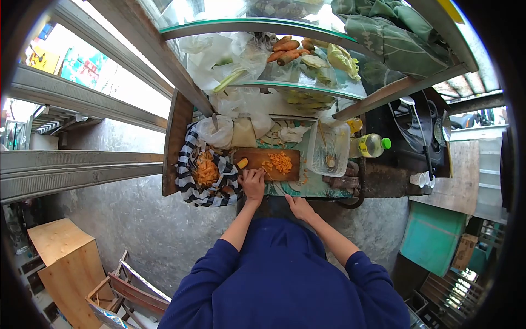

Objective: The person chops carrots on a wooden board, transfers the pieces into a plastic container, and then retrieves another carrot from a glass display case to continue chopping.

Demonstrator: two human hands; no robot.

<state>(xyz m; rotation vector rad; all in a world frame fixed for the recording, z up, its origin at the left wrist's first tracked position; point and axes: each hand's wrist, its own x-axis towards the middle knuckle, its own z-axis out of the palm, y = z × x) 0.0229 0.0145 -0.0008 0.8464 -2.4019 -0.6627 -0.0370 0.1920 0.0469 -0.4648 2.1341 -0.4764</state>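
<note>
Diced carrot [279, 162] lies in a pile on the wooden cutting board [290, 174]. A short carrot chunk [243, 163] rests near the board's left end. My left hand [252, 185] is on the board's lower edge, fingertips bent together over thin carrot strips [267, 172], which they partly hide. My right hand [299, 207] is closed round the handle of a knife [279, 189], just below the board. Its blade points up and left toward my left fingers. Left of the board, a black-and-white striped bag [188, 176] holds orange peelings [206, 170].
A clear plastic container [341, 151] with a spoon [330, 159] stands right of the board. Beside it is a bottle with a green cap [372, 145]. Glass shelves above hold carrots [287, 50] and a cabbage [342, 61]. A stove [424, 129] sits at far right.
</note>
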